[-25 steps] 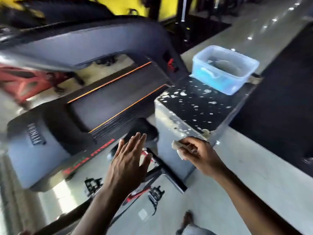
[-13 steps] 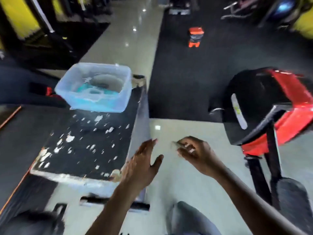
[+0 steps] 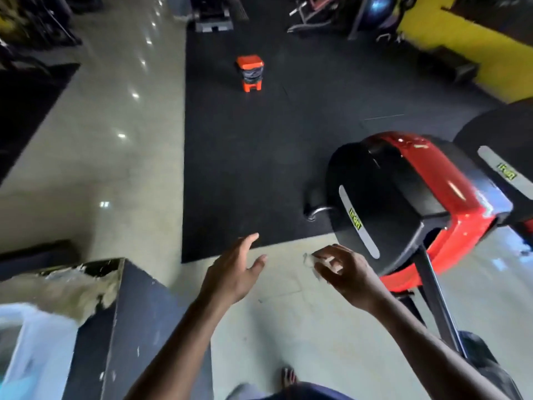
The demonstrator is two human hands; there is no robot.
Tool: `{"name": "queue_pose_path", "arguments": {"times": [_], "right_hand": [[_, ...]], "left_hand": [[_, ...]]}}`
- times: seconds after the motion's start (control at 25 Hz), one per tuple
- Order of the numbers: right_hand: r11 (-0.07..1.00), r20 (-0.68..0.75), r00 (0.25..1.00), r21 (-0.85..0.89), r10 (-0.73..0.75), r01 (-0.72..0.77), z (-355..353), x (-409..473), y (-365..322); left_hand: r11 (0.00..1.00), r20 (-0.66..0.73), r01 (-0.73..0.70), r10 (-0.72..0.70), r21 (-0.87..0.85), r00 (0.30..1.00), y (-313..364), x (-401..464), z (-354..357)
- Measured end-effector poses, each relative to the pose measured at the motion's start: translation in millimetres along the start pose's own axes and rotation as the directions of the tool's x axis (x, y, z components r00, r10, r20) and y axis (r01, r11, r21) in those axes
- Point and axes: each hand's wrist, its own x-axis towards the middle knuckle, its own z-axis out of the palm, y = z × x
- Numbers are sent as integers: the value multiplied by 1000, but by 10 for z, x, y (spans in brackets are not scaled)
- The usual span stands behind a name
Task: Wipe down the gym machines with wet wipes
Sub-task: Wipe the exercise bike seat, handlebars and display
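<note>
A glossy pale floor (image 3: 86, 180) runs up the left of the room and under the person, catching spots of ceiling light; a black mat (image 3: 259, 157) covers the middle. An orange-and-black stool (image 3: 250, 73) stands on the mat, well apart from everything else. At right sits a machine (image 3: 403, 203) with a black front, a red side shell and a grey post. A scuffed black box (image 3: 129, 321) is at lower left, with a clear tub (image 3: 26, 350) on its chipped top. A yellow wall (image 3: 461, 33) and blurred equipment lie far back. The left hand (image 3: 233, 272) hangs over the floor, fingers spread and holding nothing. The right hand (image 3: 343, 269) pinches a crumpled wipe (image 3: 310, 261) in curled fingers, near the machine but apart from it.
</note>
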Motion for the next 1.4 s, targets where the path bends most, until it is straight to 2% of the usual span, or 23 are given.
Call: {"name": "queue_pose_path", "arguments": {"times": [0.2, 0.32, 0.44, 0.64, 0.88, 1.12, 1.28, 1.4], "right_hand": [[999, -38, 998, 2, 47, -47, 108, 1805, 131], [997, -1, 997, -20, 75, -75, 345, 3011, 171], [995, 18, 995, -39, 97, -96, 347, 4097, 37], [994, -53, 993, -31, 106, -107, 46, 5682, -83], [970, -206, 948, 75, 241, -231, -125, 7540, 452], [966, -132, 958, 75, 255, -247, -638, 9931, 463], [984, -46, 983, -10, 175, -176, -970, 11668, 253], [993, -9, 993, -1, 121, -121, -1002, 13009, 85]], "left_hand": [[992, 45, 123, -122, -25, 991, -474, 1444, -327], [978, 65, 199, -196, -54, 979, -895, 2478, -526], [966, 141, 245, -233, -77, 962, -1085, 3443, -863], [979, 162, 191, -178, -69, 971, -1112, 5218, -1486], [980, 202, 152, -125, -124, 971, -1176, 7675, -1707], [990, 223, 143, -138, -6, 965, -1006, 10028, -2329], [980, 101, 155, -142, -128, 985, -992, 11365, -2884], [975, 112, 151, -134, -160, 985, -1216, 12414, -3167]]}}
